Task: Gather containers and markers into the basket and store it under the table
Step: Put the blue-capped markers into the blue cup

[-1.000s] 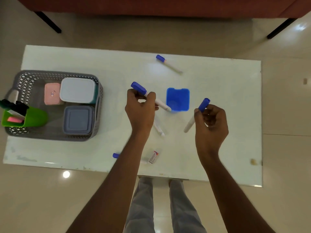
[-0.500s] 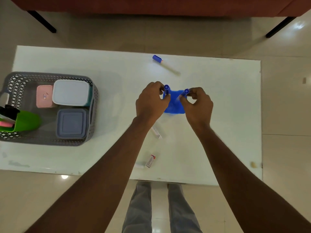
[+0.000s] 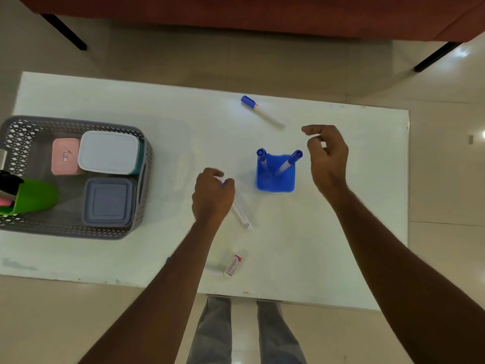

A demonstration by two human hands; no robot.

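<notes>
A blue square cup (image 3: 275, 179) stands mid-table with two blue-capped markers (image 3: 288, 162) upright in it. My left hand (image 3: 212, 197) closes over a white marker (image 3: 242, 216) lying on the table just left of the cup. My right hand (image 3: 328, 156) hovers to the cup's right, fingers apart and holding nothing. Another blue-capped marker (image 3: 259, 111) lies near the far edge. A further marker (image 3: 231, 265) lies near the front edge, partly hidden by my left forearm. The grey basket (image 3: 143, 203) sits at the left with three lidded containers and a green cup (image 3: 34, 197).
The white table (image 3: 354, 258) ends close to my legs at the front. A red sofa with black legs (image 3: 65, 31) stands beyond the far edge. Beige tiled floor surrounds the table.
Both hands dropped their markers into the blue cup. My left hand then moved down-left onto a marker on the table; my right hand pulled away to the right, open.
</notes>
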